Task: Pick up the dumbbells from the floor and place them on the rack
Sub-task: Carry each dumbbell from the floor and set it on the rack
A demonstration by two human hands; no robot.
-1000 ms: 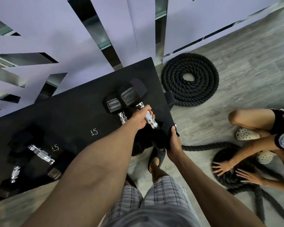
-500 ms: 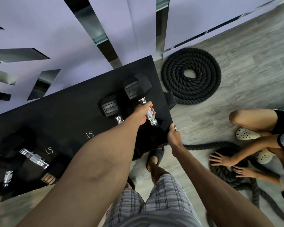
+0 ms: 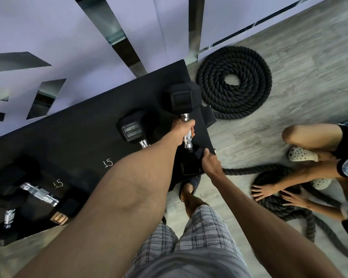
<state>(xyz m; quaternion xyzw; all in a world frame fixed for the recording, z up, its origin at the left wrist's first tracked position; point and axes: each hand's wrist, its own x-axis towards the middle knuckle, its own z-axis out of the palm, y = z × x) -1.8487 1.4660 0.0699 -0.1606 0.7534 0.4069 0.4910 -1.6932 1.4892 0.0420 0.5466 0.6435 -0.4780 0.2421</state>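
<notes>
My left hand (image 3: 184, 130) grips the dumbbell (image 3: 182, 98) by its handle, right hand (image 3: 210, 163) curled on its near head. It's at the rack (image 3: 68, 133) end, beside a seated neighbour (image 3: 132, 131) — only setting down is left, I judge.

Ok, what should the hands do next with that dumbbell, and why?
Probably settle the dumbbell flat on the rack beside the other dumbbell, then let go: the left hand grips its chrome handle, and the right hand steadies its near end at the rack's edge.
</notes>
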